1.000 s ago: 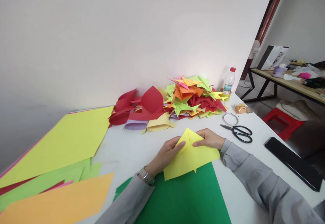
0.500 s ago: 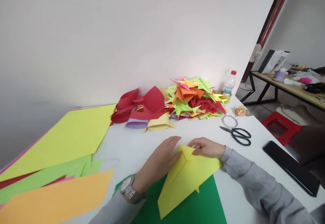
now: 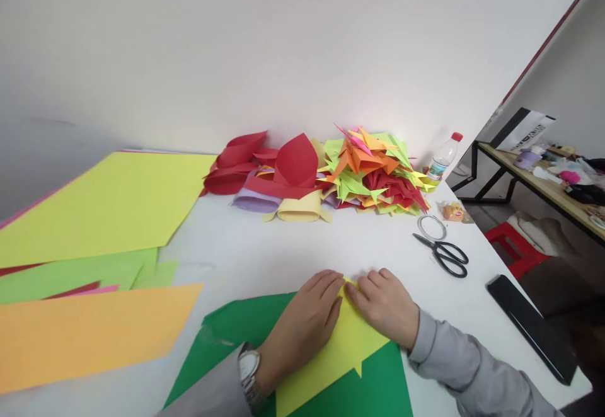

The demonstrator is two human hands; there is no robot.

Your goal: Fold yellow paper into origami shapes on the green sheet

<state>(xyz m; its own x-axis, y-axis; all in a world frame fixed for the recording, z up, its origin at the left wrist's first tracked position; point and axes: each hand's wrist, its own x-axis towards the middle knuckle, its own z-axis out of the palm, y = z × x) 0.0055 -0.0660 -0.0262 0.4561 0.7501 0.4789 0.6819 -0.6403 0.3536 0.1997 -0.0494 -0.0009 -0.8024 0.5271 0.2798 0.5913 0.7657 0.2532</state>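
Observation:
A yellow sheet of paper [image 3: 331,354], partly folded, lies over a green sheet [image 3: 227,329] on the white table. My left hand [image 3: 307,322], with a watch at the wrist, is closed on the paper's top corner from the left. From the right, my right hand [image 3: 385,303] pinches the same corner, fingers curled and thumb pressed on it. The two hands nearly meet there, and their fingers hide the corner itself. A small pointed flap sticks out at the paper's lower edge.
Folded paper shapes [image 3: 363,171] are heaped by the wall, beside red paper pieces [image 3: 295,162]. Scissors [image 3: 444,256], a tape ring [image 3: 432,227], a bottle [image 3: 442,159] and a black phone-like slab [image 3: 529,329] lie to the right. Coloured sheets [image 3: 123,209] cover the left.
The yellow paper now lies flatter on the green sheet. Both hands have moved down and closed in at its top corner. The camera view has tilted, shifting the table.

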